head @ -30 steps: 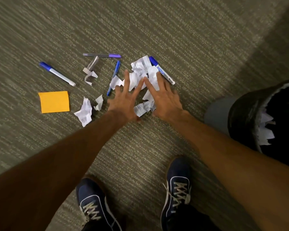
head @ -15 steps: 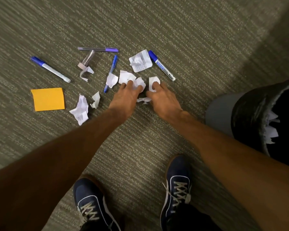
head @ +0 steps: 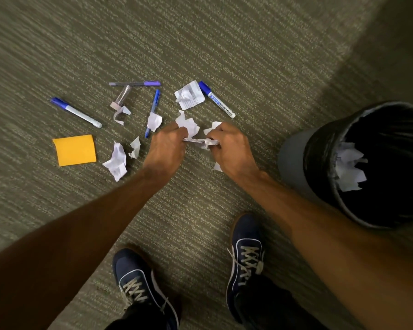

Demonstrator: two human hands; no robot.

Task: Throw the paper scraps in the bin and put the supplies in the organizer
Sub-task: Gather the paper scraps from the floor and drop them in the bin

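Crouched over the carpet, left hand (head: 168,145) and right hand (head: 229,146) both closed on light, crushable paper scraps (head: 196,136), best bunched whole, bin (head: 293,158) just beside.

carpet (head: 224,44) | on it: 2 markers (head: 75,112), 2 pens (head: 153,110), orange pad (head: 75,150), paper scraps (head: 116,161), bin (head: 293,158)
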